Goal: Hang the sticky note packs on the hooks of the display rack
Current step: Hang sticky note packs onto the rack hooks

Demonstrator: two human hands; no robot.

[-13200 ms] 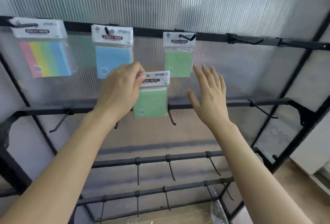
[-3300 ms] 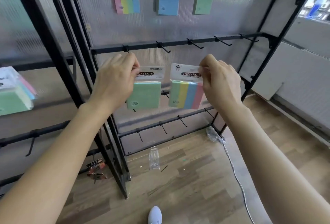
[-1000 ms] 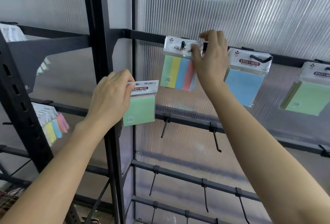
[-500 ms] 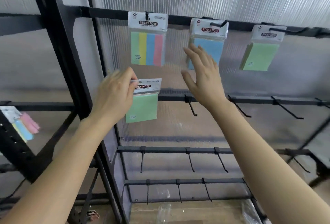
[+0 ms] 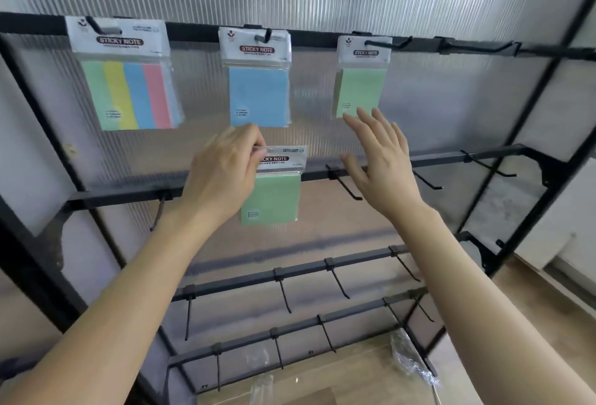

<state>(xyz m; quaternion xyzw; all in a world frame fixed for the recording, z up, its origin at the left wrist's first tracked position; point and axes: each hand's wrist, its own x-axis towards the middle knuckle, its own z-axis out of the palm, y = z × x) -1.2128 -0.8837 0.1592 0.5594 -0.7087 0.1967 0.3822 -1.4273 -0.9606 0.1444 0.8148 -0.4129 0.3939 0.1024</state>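
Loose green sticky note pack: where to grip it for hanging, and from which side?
Pinch the white header card of the green pack at its left edge, coming from the left, as the left hand does. The card is thin and flat, with the pad hanging below. On the hung green pack the hook passes through the header's middle, so the grip should leave that clear.

Bare forearms (image 5: pixel 129 295), bare left hand (image 5: pixel 222 179), bare right hand (image 5: pixel 383 172)

"STICKY NOTE" heads the striped pack (image 5: pixel 129 95), blue pack (image 5: pixel 258 95) and hung green pack (image 5: pixel 359 91).
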